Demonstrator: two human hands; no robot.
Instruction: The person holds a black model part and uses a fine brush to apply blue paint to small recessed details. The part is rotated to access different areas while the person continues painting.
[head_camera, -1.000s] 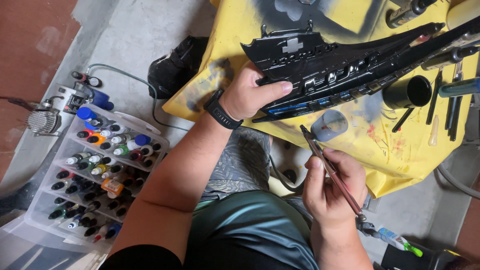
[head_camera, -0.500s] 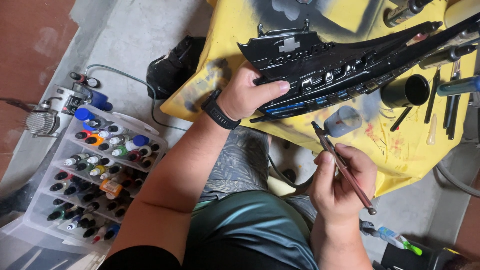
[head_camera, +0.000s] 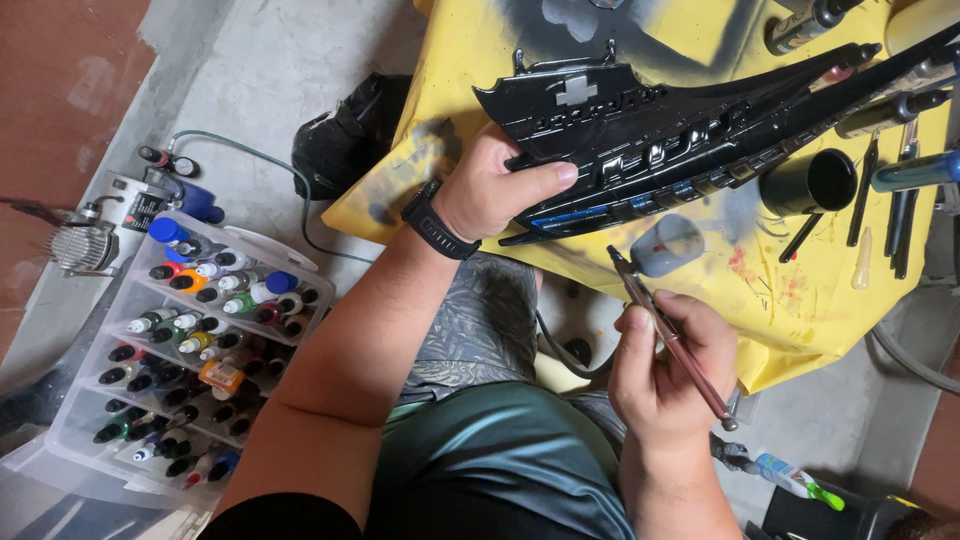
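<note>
Our left hand (head_camera: 490, 190) clenched on black ship hull (head_camera: 660, 130), near its stern, hull lying on yellow tabletop (head_camera: 480, 60). Right hand (head_camera: 670, 370) grip closed on airbrush (head_camera: 670, 335), tip up toward hull, near small cup (head_camera: 668, 243). We judge hull light, rigid plastic, glossy so likely slippery, fine details fragile; hold by solid lower edge. Paint rack (head_camera: 190, 340) on floor at left.

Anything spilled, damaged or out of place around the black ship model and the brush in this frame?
Nothing looks broken or tipped. The yellow table cover carries dark overspray and reddish paint smears. The left hand steadies the black ship model; the right hand holds a thin brush. The paint bottles stand in their clear rack.
</note>
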